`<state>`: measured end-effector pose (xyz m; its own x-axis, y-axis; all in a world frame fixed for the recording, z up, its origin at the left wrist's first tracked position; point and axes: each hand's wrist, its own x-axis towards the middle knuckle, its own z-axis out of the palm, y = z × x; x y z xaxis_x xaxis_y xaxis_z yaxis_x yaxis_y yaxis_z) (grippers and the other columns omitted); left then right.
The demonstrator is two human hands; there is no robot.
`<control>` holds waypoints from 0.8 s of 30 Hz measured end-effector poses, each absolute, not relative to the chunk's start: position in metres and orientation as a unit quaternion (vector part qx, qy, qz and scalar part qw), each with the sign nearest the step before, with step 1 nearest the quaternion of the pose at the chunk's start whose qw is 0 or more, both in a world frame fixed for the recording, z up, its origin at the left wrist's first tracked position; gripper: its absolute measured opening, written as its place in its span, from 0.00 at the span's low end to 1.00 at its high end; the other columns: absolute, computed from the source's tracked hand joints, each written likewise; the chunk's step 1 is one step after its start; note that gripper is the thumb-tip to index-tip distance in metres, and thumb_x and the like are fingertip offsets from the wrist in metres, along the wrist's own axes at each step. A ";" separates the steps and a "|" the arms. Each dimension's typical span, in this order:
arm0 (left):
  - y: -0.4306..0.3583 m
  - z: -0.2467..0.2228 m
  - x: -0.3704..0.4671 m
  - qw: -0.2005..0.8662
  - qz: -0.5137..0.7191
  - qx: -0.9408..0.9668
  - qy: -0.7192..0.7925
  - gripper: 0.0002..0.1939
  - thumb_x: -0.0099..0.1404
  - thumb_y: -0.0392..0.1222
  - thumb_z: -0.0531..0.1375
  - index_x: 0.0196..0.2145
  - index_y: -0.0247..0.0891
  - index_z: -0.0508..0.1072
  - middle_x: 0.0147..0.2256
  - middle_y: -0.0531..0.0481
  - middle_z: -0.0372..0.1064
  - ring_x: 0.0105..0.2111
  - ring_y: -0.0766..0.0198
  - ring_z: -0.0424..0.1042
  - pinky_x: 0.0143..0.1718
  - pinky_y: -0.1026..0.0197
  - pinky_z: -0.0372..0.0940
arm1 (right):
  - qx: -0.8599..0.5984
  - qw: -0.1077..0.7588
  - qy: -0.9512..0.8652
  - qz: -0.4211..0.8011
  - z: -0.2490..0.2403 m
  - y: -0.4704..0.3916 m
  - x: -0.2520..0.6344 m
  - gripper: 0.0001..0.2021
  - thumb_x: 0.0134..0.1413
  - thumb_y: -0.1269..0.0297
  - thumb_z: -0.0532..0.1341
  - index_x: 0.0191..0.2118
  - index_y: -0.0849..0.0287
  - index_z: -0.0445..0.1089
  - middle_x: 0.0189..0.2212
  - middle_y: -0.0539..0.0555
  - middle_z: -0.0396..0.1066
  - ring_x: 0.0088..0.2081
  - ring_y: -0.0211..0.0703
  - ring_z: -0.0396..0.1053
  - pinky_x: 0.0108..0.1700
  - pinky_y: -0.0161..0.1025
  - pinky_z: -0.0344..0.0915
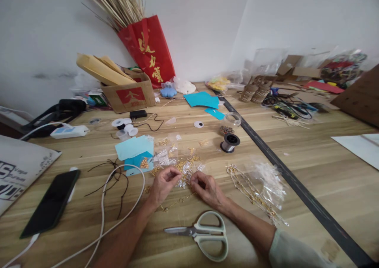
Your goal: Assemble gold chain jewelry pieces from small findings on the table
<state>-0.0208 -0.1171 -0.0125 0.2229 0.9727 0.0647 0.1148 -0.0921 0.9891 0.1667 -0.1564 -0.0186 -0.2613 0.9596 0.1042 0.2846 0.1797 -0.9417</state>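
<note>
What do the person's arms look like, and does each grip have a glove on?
The right arm has a pale grey-green sleeve ending near the elbow. The left arm is bare as far as it shows. Neither the left grip nor the right grip wears a glove.

Holds left hand (162, 184) and right hand (209, 188) close together yet apart.
Rests with fingers (175, 172) curled inward, thumbs near forefingers; slants left forearm (127, 234) from lower left, right forearm (248, 223) from lower right.
</note>
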 end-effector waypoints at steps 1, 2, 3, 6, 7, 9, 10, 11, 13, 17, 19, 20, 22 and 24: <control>-0.117 -0.012 -0.021 0.499 0.427 0.599 0.458 0.04 0.54 0.38 0.64 0.27 0.35 0.73 0.26 0.52 0.70 0.27 0.67 0.69 0.30 0.67 0.64 | -0.470 0.386 -0.663 0.436 -0.018 -0.156 0.167 0.05 0.58 0.66 0.55 0.32 0.61 0.65 0.21 0.46 0.62 0.23 0.32 0.58 0.26 0.30 0.55; -0.117 -0.012 -0.021 0.499 0.425 0.597 0.463 0.04 0.54 0.38 0.63 0.27 0.35 0.72 0.26 0.52 0.70 0.27 0.67 0.68 0.30 0.67 0.64 | -0.472 0.385 -0.662 0.437 -0.018 -0.156 0.166 0.05 0.58 0.66 0.55 0.32 0.61 0.65 0.21 0.46 0.63 0.23 0.32 0.58 0.26 0.30 0.54; -0.117 -0.012 -0.021 0.500 0.424 0.595 0.465 0.05 0.55 0.39 0.63 0.27 0.35 0.72 0.26 0.52 0.70 0.27 0.67 0.68 0.30 0.67 0.64 | -0.473 0.384 -0.661 0.438 -0.017 -0.156 0.166 0.05 0.58 0.66 0.55 0.32 0.61 0.65 0.21 0.46 0.63 0.23 0.32 0.58 0.26 0.30 0.54; -0.117 -0.011 -0.021 0.506 0.421 0.590 0.468 0.06 0.56 0.40 0.62 0.26 0.35 0.71 0.25 0.53 0.69 0.27 0.67 0.68 0.30 0.66 0.63 | -0.471 0.386 -0.661 0.439 -0.017 -0.156 0.166 0.05 0.58 0.67 0.55 0.32 0.61 0.64 0.21 0.46 0.62 0.23 0.32 0.58 0.25 0.30 0.54; -0.117 -0.011 -0.021 0.508 0.420 0.590 0.466 0.06 0.56 0.40 0.62 0.26 0.35 0.71 0.25 0.53 0.69 0.27 0.67 0.68 0.31 0.66 0.64 | -0.469 0.387 -0.661 0.439 -0.018 -0.156 0.166 0.05 0.58 0.67 0.55 0.32 0.61 0.64 0.21 0.46 0.62 0.23 0.32 0.58 0.25 0.30 0.54; -0.117 -0.010 -0.021 0.512 0.419 0.590 0.462 0.07 0.57 0.41 0.62 0.26 0.35 0.71 0.24 0.53 0.68 0.26 0.67 0.68 0.30 0.66 0.64 | -0.468 0.388 -0.663 0.437 -0.018 -0.156 0.167 0.05 0.58 0.67 0.55 0.32 0.61 0.64 0.20 0.46 0.62 0.23 0.32 0.58 0.26 0.30 0.54; -0.118 -0.010 -0.020 0.516 0.418 0.590 0.458 0.07 0.57 0.41 0.62 0.26 0.35 0.71 0.24 0.53 0.68 0.26 0.67 0.67 0.30 0.66 0.64 | -0.469 0.387 -0.662 0.437 -0.018 -0.156 0.167 0.05 0.58 0.67 0.55 0.32 0.61 0.64 0.20 0.46 0.62 0.23 0.32 0.58 0.26 0.30 0.54; -0.118 -0.010 -0.019 0.522 0.417 0.590 0.454 0.07 0.57 0.41 0.62 0.26 0.35 0.71 0.24 0.53 0.69 0.26 0.67 0.68 0.30 0.66 0.64 | -0.470 0.387 -0.661 0.438 -0.018 -0.156 0.167 0.05 0.58 0.67 0.55 0.32 0.60 0.64 0.21 0.46 0.62 0.23 0.33 0.58 0.26 0.30 0.54; -0.119 -0.010 -0.017 0.538 0.412 0.584 0.447 0.06 0.57 0.40 0.62 0.27 0.34 0.72 0.24 0.53 0.70 0.26 0.67 0.69 0.30 0.66 0.64 | -0.471 0.388 -0.657 0.443 -0.018 -0.156 0.167 0.05 0.58 0.66 0.55 0.32 0.61 0.64 0.20 0.46 0.62 0.23 0.32 0.58 0.26 0.30 0.54; -0.123 -0.010 -0.012 0.558 0.392 0.579 0.446 0.06 0.55 0.40 0.63 0.28 0.34 0.74 0.25 0.51 0.73 0.27 0.66 0.71 0.32 0.65 0.66 | -0.470 0.395 -0.649 0.450 -0.020 -0.156 0.166 0.06 0.59 0.64 0.56 0.33 0.61 0.65 0.20 0.46 0.63 0.22 0.32 0.58 0.25 0.30 0.54; -0.124 -0.011 -0.011 0.555 0.387 0.586 0.446 0.05 0.54 0.39 0.63 0.28 0.34 0.75 0.25 0.50 0.73 0.27 0.65 0.72 0.32 0.64 0.67 | -0.467 0.400 -0.647 0.451 -0.021 -0.156 0.166 0.07 0.59 0.63 0.56 0.34 0.61 0.65 0.21 0.46 0.63 0.22 0.33 0.58 0.26 0.30 0.55; -0.124 -0.011 -0.010 0.551 0.386 0.591 0.446 0.05 0.54 0.39 0.63 0.29 0.34 0.75 0.26 0.50 0.74 0.27 0.65 0.72 0.32 0.64 0.67 | -0.466 0.402 -0.646 0.451 -0.021 -0.156 0.166 0.07 0.59 0.63 0.56 0.34 0.61 0.65 0.20 0.46 0.63 0.22 0.33 0.58 0.26 0.30 0.55; -0.125 -0.012 -0.010 0.537 0.383 0.606 0.445 0.05 0.54 0.38 0.63 0.29 0.34 0.75 0.26 0.49 0.74 0.28 0.64 0.72 0.32 0.64 0.67 | -0.466 0.405 -0.644 0.452 -0.021 -0.156 0.166 0.07 0.59 0.62 0.56 0.34 0.60 0.65 0.20 0.46 0.62 0.22 0.33 0.58 0.26 0.30 0.55; -0.124 -0.013 -0.010 0.521 0.380 0.626 0.440 0.04 0.55 0.37 0.62 0.29 0.34 0.75 0.27 0.49 0.74 0.28 0.64 0.72 0.32 0.64 0.67 | -0.468 0.405 -0.643 0.451 -0.021 -0.156 0.166 0.08 0.59 0.62 0.56 0.34 0.60 0.65 0.20 0.46 0.62 0.22 0.32 0.58 0.25 0.30 0.55</control>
